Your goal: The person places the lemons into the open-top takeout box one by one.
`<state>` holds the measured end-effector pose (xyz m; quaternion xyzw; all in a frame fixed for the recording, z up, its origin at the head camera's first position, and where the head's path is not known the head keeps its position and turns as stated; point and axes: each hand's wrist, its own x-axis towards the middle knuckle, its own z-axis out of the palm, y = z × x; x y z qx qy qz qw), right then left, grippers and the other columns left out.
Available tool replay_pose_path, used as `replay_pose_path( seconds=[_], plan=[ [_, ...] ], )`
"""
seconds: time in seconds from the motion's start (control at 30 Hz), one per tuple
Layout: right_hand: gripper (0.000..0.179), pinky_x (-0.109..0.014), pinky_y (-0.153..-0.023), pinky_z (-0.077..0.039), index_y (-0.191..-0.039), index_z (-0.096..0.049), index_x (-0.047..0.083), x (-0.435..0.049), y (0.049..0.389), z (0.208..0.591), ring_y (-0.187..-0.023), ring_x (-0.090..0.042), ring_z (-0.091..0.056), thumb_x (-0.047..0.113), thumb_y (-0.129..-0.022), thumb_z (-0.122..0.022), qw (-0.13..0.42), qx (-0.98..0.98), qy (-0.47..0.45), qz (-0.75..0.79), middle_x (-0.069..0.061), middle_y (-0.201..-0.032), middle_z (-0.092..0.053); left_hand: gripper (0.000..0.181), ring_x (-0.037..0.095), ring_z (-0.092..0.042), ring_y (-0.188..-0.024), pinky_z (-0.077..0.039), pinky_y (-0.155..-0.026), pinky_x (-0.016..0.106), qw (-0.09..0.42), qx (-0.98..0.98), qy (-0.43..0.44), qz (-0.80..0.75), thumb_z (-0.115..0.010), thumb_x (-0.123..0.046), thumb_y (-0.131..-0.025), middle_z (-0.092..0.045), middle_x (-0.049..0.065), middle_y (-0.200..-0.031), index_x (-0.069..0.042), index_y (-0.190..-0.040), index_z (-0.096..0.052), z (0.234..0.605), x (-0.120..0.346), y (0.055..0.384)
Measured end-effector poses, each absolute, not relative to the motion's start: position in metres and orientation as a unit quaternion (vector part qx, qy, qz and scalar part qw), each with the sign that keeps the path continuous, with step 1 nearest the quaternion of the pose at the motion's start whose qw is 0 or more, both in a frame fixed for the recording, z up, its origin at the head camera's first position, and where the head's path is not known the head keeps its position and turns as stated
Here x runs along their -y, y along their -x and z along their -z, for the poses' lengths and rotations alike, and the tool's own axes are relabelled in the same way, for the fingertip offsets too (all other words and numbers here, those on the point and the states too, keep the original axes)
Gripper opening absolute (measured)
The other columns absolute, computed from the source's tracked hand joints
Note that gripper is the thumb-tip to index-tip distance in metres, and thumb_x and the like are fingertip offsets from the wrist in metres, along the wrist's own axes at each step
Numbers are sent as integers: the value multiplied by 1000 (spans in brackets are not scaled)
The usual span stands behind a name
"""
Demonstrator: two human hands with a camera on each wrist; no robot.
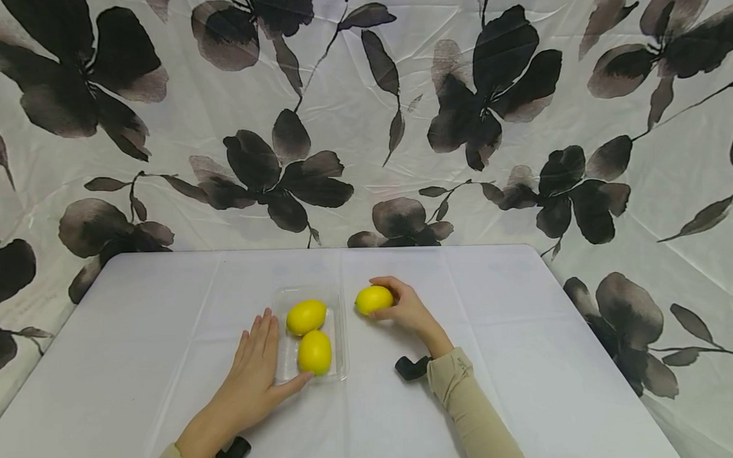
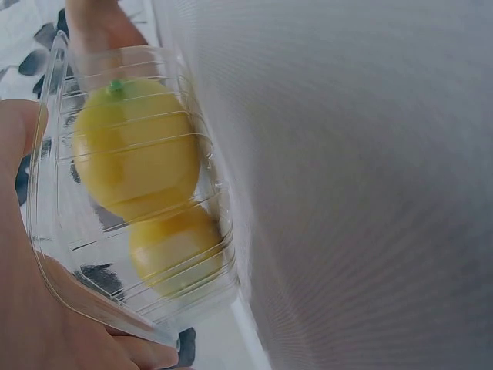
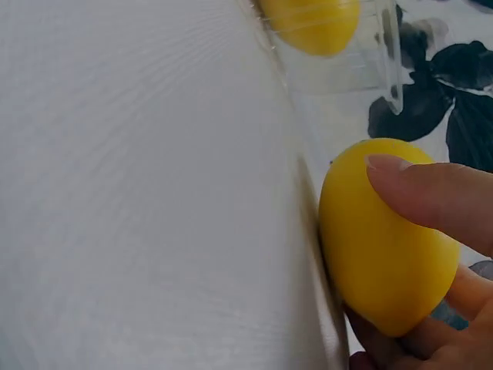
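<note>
A clear plastic tray (image 1: 340,338) sits on the table with two yellow lemons in it, a far lemon (image 1: 305,317) and a near lemon (image 1: 314,353). My left hand (image 1: 253,374) lies along the tray's left side, fingers straight, thumb at its near edge. In the left wrist view the near lemon (image 2: 139,154) shows a green stem tip through the ribbed wall. To the right of the tray, my right hand (image 1: 408,310) grips a third lemon (image 1: 373,300) between thumb and fingers. The right wrist view shows this lemon (image 3: 385,239) low against the tabletop, the thumb across it.
A white cloth covers the table (image 1: 529,385), whose far edge meets a floral curtain (image 1: 363,121). Black wrist-worn devices stick out beside both wrists, one by the right cuff (image 1: 411,368) and one by the left cuff (image 1: 231,456).
</note>
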<state>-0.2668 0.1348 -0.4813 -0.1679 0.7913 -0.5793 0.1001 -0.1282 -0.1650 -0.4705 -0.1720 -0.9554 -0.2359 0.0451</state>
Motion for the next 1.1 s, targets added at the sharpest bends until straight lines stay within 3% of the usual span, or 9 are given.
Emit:
replay_pose_path(
  seconds=[0.23, 0.6, 1.1],
  plan=[
    [65, -47, -109, -37, -134, -58, 6, -135, 267, 486, -122, -29, -52, -1, -74, -81, 86, -810, 149, 561, -12, -135, -57, 110, 49, -4, -147, -6, -117, 61, 44, 955, 173, 236, -59, -64, -90, -2, 31, -161, 14, -152, -11, 468, 165, 128],
    [62, -44, -106, -40, -130, -62, 7, -136, 267, 484, -116, -26, -55, 1, -72, -84, 60, -804, 146, 573, -8, -130, -61, 111, 48, -4, -147, -6, -117, 62, 39, 956, 169, 238, -59, -65, -89, -2, 31, -161, 13, -152, -12, 468, 165, 129],
    [62, -37, -108, -41, -132, -60, 11, -112, 258, 421, -117, -22, -57, 5, -75, -85, 37, -787, 224, 573, -4, -130, -60, 111, 48, -3, -147, -6, -117, 63, 35, 955, 166, 241, -59, -65, -89, -2, 32, -160, 14, -152, -13, 466, 164, 128]
  ],
)
